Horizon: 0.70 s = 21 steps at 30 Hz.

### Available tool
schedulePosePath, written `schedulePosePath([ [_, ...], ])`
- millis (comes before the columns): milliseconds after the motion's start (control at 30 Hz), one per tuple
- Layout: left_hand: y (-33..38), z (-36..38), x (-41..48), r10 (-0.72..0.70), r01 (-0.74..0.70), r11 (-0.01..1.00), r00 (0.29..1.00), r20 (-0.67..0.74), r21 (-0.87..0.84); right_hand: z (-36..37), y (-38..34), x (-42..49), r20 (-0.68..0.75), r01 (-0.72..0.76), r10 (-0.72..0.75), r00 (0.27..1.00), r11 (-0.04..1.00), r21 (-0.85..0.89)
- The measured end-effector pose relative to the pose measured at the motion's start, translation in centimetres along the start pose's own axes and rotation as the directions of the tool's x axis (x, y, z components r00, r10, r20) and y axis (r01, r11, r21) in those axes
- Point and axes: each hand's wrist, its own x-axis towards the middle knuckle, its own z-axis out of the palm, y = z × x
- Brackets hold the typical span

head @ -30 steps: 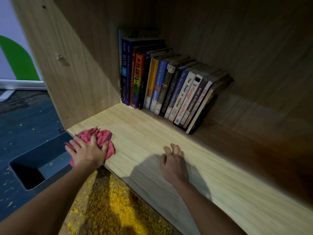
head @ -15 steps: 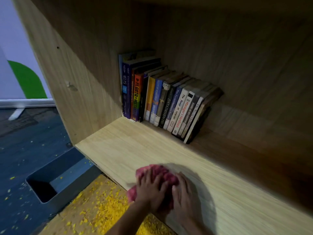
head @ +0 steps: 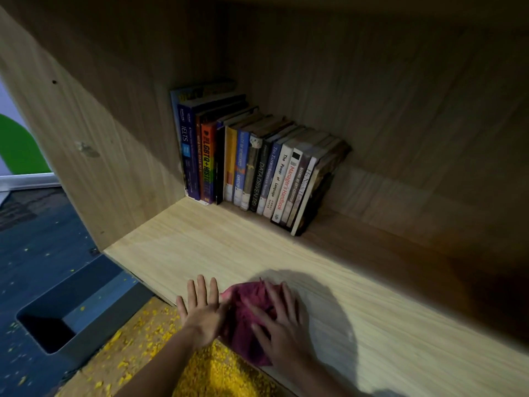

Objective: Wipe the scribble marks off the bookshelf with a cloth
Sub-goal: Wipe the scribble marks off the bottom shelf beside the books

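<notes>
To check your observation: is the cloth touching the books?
No, the cloth lies under the right hand at the shelf front, apart from the books.

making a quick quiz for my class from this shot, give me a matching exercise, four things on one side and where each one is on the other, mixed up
Column one
1. left hand
2. right hand
3. cloth
4. books

Column two
a. lined up in the back left corner
b. pressing on top of the cloth
c. flat on the bare shelf, fingers spread
d. bunched near the shelf's front edge, under a hand

Pairs: 1-c, 2-b, 3-d, 4-a
</notes>
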Motion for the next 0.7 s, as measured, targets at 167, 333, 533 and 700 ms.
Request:
schedulePosePath([
  [167,0.3,-0.4,-0.1,-0.041,0.042,0.998,0.999,0.017,-0.054,-0.9,-0.6,-3.3,-0.084,-0.101,0.105,0.991,0.994,0.049],
  [333,0.3,-0.2,0.0,-0.032,0.030,0.997,0.999,0.023,0.070,-4.9,6.4,-8.0,-0.192,-0.383,0.377,0.906,0.924,0.009],
  [533,0.5,-0.4,0.0,-0.010,0.010,0.988,1.000,0.000,0.152,-4.1,4.8,-0.5,0.179,-0.733,0.730,0.660,0.678,-0.059],
  [700,0.4,-0.5,-0.5,-0.007,0.000,0.990,0.999,0.053,0.140,-3.9,0.3,-5.3,0.290,-0.220,0.240,0.926,0.970,-0.102],
])
